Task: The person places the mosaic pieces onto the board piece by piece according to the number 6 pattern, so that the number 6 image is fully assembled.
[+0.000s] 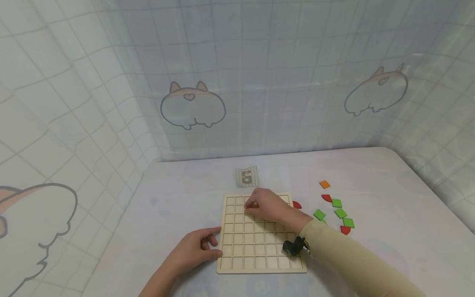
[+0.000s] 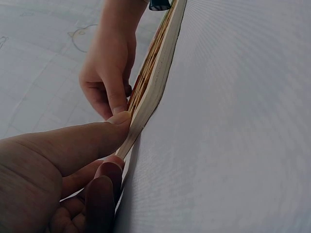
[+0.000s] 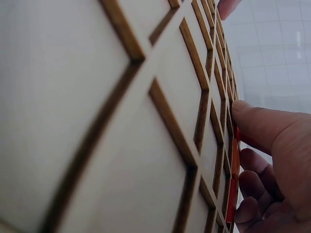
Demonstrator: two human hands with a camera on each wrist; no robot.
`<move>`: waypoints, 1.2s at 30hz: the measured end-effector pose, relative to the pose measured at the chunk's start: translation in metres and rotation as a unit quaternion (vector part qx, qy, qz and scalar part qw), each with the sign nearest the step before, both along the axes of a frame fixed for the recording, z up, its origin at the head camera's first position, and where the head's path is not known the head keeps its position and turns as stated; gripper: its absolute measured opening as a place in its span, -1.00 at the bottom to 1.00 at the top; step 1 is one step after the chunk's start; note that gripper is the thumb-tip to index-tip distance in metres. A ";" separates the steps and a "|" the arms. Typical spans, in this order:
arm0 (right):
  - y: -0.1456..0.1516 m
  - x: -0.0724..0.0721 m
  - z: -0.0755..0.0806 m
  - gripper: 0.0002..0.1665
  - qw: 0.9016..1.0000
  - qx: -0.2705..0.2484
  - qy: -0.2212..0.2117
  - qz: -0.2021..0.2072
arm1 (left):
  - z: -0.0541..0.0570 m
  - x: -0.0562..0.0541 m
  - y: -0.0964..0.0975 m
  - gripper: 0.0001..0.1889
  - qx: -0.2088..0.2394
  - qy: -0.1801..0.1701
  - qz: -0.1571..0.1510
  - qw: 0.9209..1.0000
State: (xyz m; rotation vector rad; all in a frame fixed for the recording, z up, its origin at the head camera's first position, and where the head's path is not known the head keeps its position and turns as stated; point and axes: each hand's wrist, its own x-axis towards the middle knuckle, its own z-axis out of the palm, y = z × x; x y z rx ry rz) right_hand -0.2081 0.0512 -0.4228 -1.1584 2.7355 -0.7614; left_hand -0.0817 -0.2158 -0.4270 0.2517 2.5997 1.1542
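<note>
A pale wooden grid board [image 1: 238, 264] lies flat on the table. My right hand [image 1: 268, 205] reaches over its upper part, thumb and fingers pinching a small red piece [image 1: 247, 208] at the grid; most of that piece is hidden. In the right wrist view, a red piece [image 3: 231, 201] and an orange piece [image 3: 235, 160] sit at the far cells beside the fingers. My left hand [image 1: 196, 247] rests at the board's left edge, thumb and forefinger apart and touching the rim. The left wrist view shows the thumb [image 2: 97, 141] against that rim.
Right of the board lie several loose green squares [image 1: 340, 213], red rounded pieces [image 1: 345, 229] and an orange square [image 1: 325, 184]. Behind the board is a small gridded sheet [image 1: 247, 177] with a G pattern. A black wrist camera [image 1: 293, 246] overhangs the board's lower right.
</note>
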 end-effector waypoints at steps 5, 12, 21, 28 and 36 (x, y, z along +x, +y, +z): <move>0.001 -0.001 0.000 -0.90 1.000 0.003 -0.004 0.003 | -0.001 0.000 0.000 -0.28 0.001 -0.002 0.002 1.000; 0.003 -0.001 0.002 -0.90 1.000 0.011 0.005 0.014 | -0.002 0.000 0.000 -0.28 0.002 -0.001 0.000 1.000; 0.025 0.005 0.022 -0.55 0.997 -0.020 -0.070 -0.035 | -0.002 -0.002 0.001 -0.28 0.000 -0.008 0.007 1.000; 0.051 0.004 0.030 -0.48 0.994 -0.043 -0.076 -0.065 | -0.002 -0.002 0.001 -0.29 -0.002 -0.004 0.010 1.000; 0.092 0.005 0.026 -0.51 0.992 -0.057 -0.049 -0.100 | -0.003 -0.001 0.003 -0.28 0.001 -0.012 0.017 1.000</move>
